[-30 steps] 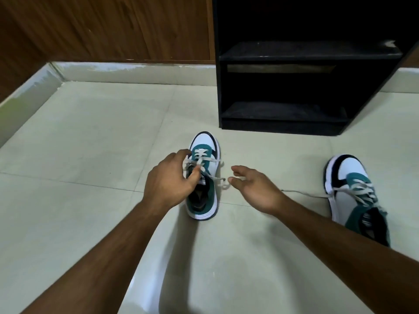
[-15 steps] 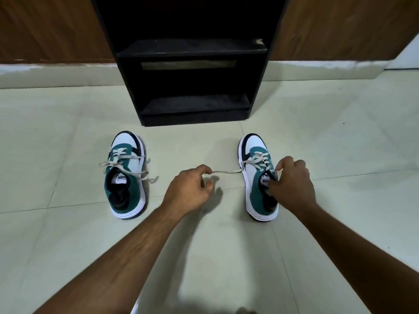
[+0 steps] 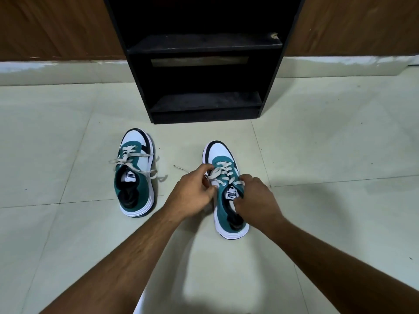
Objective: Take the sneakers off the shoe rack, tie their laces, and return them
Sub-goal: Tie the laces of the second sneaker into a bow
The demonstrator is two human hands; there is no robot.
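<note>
Now both hands, left [image 3: 191, 196] and right [image 3: 257, 200], pinching the right sneaker's laces [image 3: 223, 174].

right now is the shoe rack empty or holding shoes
Empty: both visible shelves of the shoe rack are bare; the two sneakers stand on the floor.

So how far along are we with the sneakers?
Both sneakers are off the black shoe rack and on the floor. The left sneaker looks tied, loops showing. Both hands, left hand and right hand, are working the laces of the right sneaker. Left: finish that knot, return both.
</note>
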